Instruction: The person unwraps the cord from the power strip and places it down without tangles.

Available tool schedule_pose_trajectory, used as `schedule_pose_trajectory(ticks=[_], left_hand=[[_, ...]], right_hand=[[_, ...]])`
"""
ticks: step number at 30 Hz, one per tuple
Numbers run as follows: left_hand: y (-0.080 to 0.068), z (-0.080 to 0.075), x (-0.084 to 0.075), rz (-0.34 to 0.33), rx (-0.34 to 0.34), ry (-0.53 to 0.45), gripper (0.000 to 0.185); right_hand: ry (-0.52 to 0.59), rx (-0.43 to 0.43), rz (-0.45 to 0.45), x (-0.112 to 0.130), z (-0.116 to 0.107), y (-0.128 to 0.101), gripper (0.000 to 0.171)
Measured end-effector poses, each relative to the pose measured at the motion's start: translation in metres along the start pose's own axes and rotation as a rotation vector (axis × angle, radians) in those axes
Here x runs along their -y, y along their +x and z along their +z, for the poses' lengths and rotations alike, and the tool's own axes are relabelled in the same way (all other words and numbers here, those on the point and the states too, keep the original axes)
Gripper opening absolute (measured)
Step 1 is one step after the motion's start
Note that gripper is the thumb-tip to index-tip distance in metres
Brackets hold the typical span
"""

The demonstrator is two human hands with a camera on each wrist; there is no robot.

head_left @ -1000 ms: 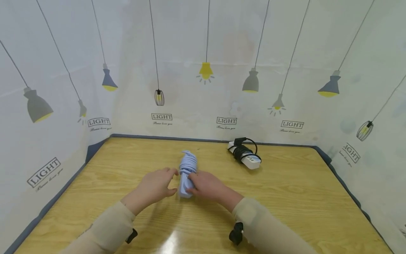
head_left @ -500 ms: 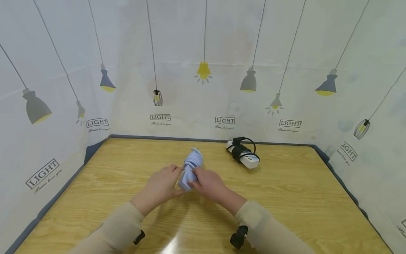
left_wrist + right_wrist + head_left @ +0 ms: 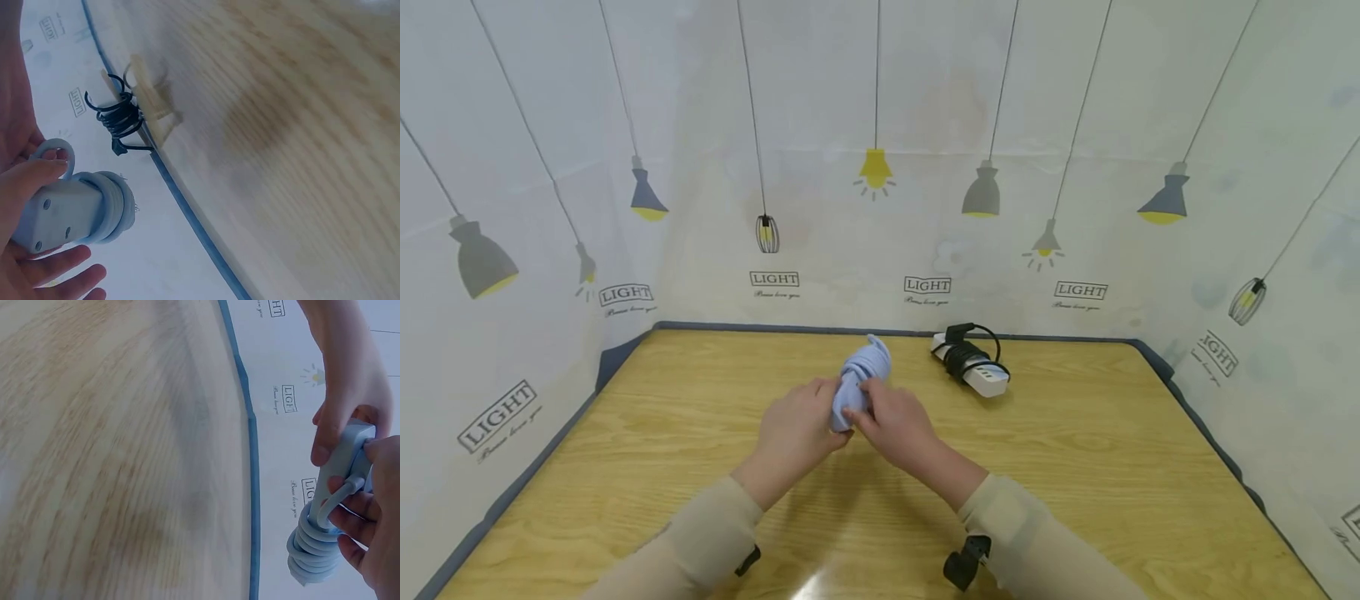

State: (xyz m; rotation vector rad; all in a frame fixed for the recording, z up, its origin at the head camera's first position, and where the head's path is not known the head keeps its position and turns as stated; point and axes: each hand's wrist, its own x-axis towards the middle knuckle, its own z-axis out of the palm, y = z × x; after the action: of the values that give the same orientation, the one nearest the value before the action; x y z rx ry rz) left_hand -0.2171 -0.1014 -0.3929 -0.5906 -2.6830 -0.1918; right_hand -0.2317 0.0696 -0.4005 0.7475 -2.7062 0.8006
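Over the wooden table (image 3: 1075,467), my left hand (image 3: 797,429) grips the blue power strip (image 3: 851,401) by its near end; my right hand (image 3: 901,425) pinches its plug (image 3: 360,477). Likely light, stiff, its casing (image 3: 337,456) suits gripping better than the bendy cord (image 3: 312,549).

Screened-off work area, wider room untellable: wood-grain table (image 3: 1075,442) bounded on three sides by creased, lamp-printed sheeting (image 3: 820,100).

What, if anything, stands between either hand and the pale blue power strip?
Nothing visible: the left hand and right hand both hold the pale blue power strip. The white power strip lies apart, farther back on the table.
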Motion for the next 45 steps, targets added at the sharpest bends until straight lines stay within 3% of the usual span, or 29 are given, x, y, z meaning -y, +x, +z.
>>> schedule_pose_trajectory(ticks=[5,11,15,19,25,33,42,45], left_hand=[[0.005,0.0,-0.004,0.004,-0.15,-0.001,0.053],[0.007,-0.003,-0.006,0.038,-0.287,-0.119,0.052],[0.009,-0.012,-0.011,0.047,-0.301,-0.232,0.048],[0.01,-0.024,-0.018,0.03,-0.289,-0.293,0.042],[0.011,-0.033,-0.025,0.032,-0.299,-0.283,0.036],[0.007,-0.036,-0.023,0.131,-0.377,-0.266,0.041],[0.011,-0.046,-0.026,0.154,-0.407,-0.232,0.038],[0.012,-0.049,-0.028,0.161,-0.405,-0.225,0.038]], right_hand=[[0.074,-0.049,-0.039,0.004,-0.004,0.0,0.033],[0.169,-0.06,-0.06,0.012,-0.017,-0.002,0.031],[0.241,-0.055,-0.028,0.019,-0.03,-0.004,0.032],[0.191,-0.104,-0.053,0.024,-0.04,-0.005,0.034],[0.085,-0.2,-0.183,0.026,-0.049,-0.007,0.035],[0.099,-0.272,-0.29,0.024,-0.058,-0.007,0.032],[0.136,-0.227,-0.342,0.027,-0.077,-0.003,0.022],[0.156,-0.22,-0.317,0.027,-0.081,-0.003,0.021]])
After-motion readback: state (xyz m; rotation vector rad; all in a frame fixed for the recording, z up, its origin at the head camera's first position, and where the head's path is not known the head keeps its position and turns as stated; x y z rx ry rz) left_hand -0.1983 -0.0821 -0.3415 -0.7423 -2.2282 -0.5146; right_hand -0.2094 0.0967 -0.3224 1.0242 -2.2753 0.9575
